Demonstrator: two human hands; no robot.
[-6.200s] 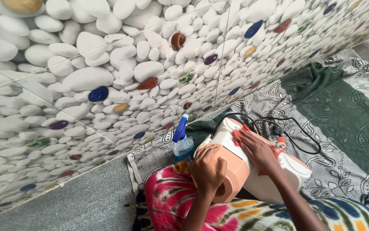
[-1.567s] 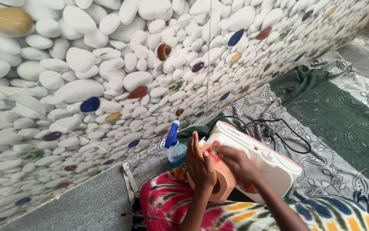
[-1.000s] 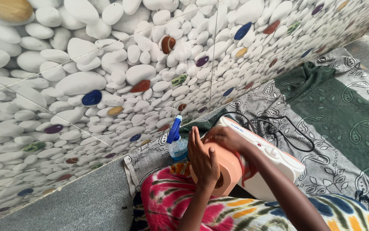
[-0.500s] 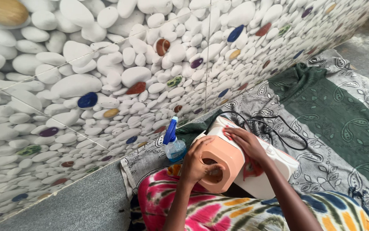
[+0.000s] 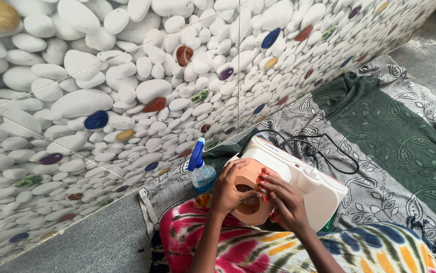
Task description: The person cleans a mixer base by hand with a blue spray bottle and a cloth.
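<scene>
White pebble-patterned tiles of the wall (image 5: 102, 91) fill most of the view, with a grey and green paisley cloth (image 5: 395, 136) spread on the floor below. On that cloth, against the person's lap, rests a cream sewing machine (image 5: 299, 184) with a peach end, its black cord (image 5: 324, 149) looped behind it.

Half a second ago the right hand (image 5: 283, 199) lay flat on the machine's top; now it has slid to the peach end, fingers bent and pressed against the rim, so the work seems to have shifted to that face. The left hand (image 5: 228, 189) keeps its curled hold on the same end from the other side. A blue-triggered spray bottle (image 5: 200, 169) stands just beside the left hand.
</scene>
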